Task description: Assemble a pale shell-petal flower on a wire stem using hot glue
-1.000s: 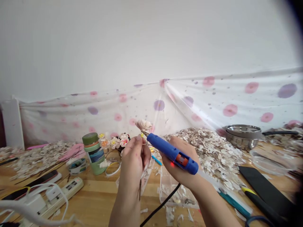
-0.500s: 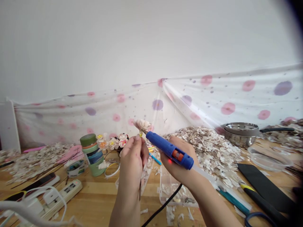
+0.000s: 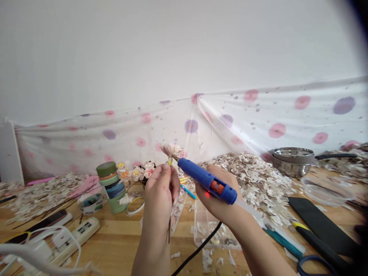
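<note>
A pale, petalled flower [image 3: 171, 148] stands above my left hand [image 3: 163, 183], whose fingers pinch its thin stem just under the bloom. The dark stem runs down past my wrist. My right hand [image 3: 220, 191] is wrapped round a blue hot glue gun [image 3: 205, 180] with a red light glowing on its side. Its nozzle points up and left to the underside of the flower; whether it touches cannot be made out. A black cord [image 3: 198, 251] hangs from the gun.
Several finished flowers [image 3: 138, 173] stand behind my left hand, beside a green jar [image 3: 112, 188]. A big heap of pale petals [image 3: 258, 188], steel bowls [image 3: 293, 161] and a compartment box [image 3: 201, 230] lie to the right. A power strip [image 3: 77, 235] sits at the left.
The flower and the glue gun have shifted very slightly, the flower tilting a little. Both hands keep the same hold.
</note>
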The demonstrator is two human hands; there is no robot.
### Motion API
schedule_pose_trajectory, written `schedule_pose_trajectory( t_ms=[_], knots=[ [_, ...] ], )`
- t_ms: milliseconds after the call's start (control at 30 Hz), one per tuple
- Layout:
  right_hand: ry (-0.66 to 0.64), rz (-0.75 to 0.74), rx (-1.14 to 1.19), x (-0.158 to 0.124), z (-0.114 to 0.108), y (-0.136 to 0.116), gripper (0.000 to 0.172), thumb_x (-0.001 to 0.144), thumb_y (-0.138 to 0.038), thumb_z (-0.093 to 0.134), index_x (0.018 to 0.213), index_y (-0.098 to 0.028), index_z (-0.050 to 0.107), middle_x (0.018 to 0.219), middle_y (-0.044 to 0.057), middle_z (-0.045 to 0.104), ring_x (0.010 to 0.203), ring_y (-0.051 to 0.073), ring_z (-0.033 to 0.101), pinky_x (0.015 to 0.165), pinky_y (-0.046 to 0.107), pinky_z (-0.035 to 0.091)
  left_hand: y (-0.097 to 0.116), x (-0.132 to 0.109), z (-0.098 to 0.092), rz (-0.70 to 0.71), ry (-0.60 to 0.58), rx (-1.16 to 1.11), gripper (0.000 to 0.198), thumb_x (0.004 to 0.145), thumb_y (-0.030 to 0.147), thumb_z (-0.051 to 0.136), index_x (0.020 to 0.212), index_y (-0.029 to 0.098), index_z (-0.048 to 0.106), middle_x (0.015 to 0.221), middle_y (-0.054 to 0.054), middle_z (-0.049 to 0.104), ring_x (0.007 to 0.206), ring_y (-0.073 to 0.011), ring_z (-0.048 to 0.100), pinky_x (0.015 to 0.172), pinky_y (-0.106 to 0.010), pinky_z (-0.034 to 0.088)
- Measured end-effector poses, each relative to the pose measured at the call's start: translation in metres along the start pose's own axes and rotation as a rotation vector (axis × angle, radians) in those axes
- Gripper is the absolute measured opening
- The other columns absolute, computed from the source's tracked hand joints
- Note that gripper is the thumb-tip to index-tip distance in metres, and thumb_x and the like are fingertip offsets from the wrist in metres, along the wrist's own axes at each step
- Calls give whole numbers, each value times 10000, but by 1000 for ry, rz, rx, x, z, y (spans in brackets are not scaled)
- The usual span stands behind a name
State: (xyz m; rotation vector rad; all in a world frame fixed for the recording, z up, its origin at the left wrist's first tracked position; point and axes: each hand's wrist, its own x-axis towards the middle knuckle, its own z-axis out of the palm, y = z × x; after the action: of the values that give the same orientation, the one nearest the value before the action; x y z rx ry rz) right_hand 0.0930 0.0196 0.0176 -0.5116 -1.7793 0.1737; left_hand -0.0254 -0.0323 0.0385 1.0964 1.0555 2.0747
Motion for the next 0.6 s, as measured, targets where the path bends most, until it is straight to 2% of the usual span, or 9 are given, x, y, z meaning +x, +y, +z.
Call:
schedule_pose_trajectory(
  t_ms=[333,600],
  knots=[
    [5,18,-5,0,-1,0,271,700,-161,560,578,-219,326,529,-55,414,469,86,428,460,203,304,3,-1,2,-20,28,-39,251,913,284,514,693,168,483,338,88,318,315,-29,197,351,-121,160],
    [-28,24,-57,0,-2,1,262,702,-162,557,577,-212,332,537,-43,431,505,93,458,483,205,319,1,2,0,-24,3,-34,221,899,287,526,713,174,484,329,84,334,296,-37,202,333,-128,162]
  ],
)
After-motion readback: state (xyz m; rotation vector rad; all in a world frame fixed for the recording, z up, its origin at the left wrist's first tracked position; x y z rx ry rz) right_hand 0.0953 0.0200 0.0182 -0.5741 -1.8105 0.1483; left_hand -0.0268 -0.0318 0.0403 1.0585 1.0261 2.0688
